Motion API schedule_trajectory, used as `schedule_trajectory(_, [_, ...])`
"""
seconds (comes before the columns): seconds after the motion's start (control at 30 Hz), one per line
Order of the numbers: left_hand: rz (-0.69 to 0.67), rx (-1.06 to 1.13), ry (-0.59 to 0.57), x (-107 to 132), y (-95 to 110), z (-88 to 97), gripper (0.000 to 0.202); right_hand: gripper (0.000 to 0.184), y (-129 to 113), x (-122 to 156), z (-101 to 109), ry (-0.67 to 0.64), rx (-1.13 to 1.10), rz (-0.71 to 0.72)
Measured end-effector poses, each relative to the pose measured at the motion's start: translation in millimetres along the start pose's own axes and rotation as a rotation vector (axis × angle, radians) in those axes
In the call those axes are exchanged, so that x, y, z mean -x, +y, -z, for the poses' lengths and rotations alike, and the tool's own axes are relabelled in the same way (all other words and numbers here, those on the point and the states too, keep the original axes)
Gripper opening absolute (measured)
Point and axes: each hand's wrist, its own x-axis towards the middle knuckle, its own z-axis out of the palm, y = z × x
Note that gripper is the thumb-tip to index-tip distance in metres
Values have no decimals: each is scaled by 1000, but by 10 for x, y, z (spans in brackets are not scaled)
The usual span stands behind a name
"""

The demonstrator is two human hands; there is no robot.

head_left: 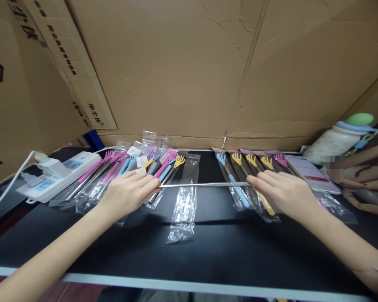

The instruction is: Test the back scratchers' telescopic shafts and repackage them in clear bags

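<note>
A thin silver telescopic rod [204, 184] stretches level between my two hands above the black table [214, 251]. My left hand [130, 191] is closed on its left end, over a loose pile of bagged back scratchers [135, 167] with pink, blue and yellow claws. My right hand [282, 191] pinches the right end, above a neat row of bagged scratchers [248, 167]. An empty clear plastic bag [184, 205] lies flat under the rod's middle.
A white power strip [61, 174] with a cable sits at the left. At the right lie a phone [311, 172], a white bottle with a green and blue lid [340, 140] and brown goods. Cardboard walls [182, 71] close the back and left.
</note>
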Motion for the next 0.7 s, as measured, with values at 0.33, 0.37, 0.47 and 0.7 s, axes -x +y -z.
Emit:
schedule_trajectory(0.33, [-66, -145, 14, 210, -219, 26, 21, 19, 234, 395, 0, -5, 144, 43])
schedule_trajectory(0.37, [-64, -174, 8, 262, -284, 36, 19, 20, 305, 470, -6, -5, 170, 28])
schedule_trajectory(0.47, [-65, -256, -2, 453, -480, 77, 16, 19, 523, 718, -15, -29, 249, -28])
schedule_trajectory(0.7, [-89, -376, 133, 730, -747, 170, 20, 29, 868, 1151, 40, -58, 371, -25])
